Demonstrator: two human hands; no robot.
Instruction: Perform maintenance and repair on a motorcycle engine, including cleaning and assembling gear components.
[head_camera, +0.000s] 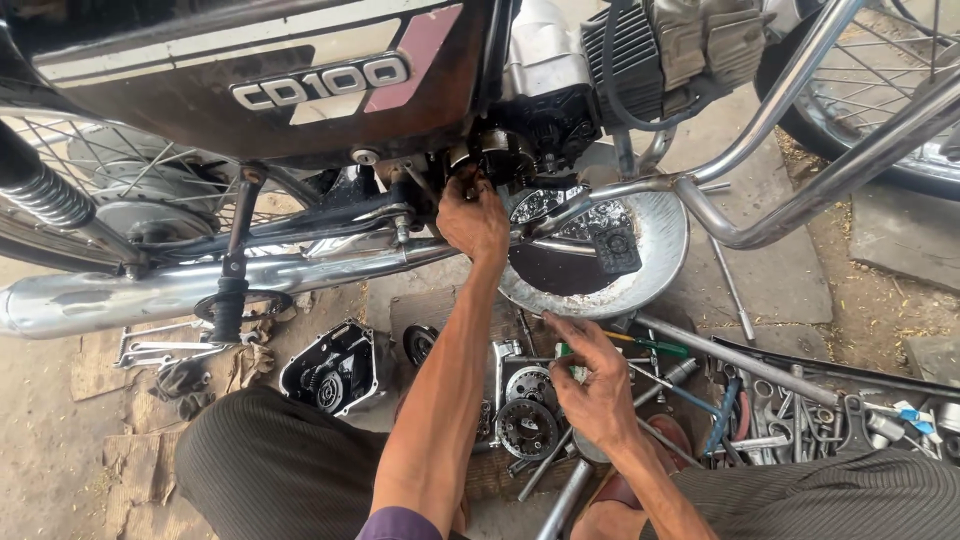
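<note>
My left hand (474, 218) reaches up to the open side of the motorcycle engine (505, 150). Its fingers are pinched on a small part just below the exposed round clutch assembly. My right hand (592, 388) is low over the tools on the ground, fingers curled around a small green-handled tool (568, 362) next to the round clutch gear (527, 427). A dark fuel tank and side panel (270, 80) fill the top left.
A metal basin (660, 250) holding dark oil and parts sits under the engine. A black engine cover (335, 375) lies by my left knee and wrenches (160, 350) lie further left. The chrome exhaust (150, 295), crash-guard tubing (790, 215) and a tool pile (800, 420) crowd the space.
</note>
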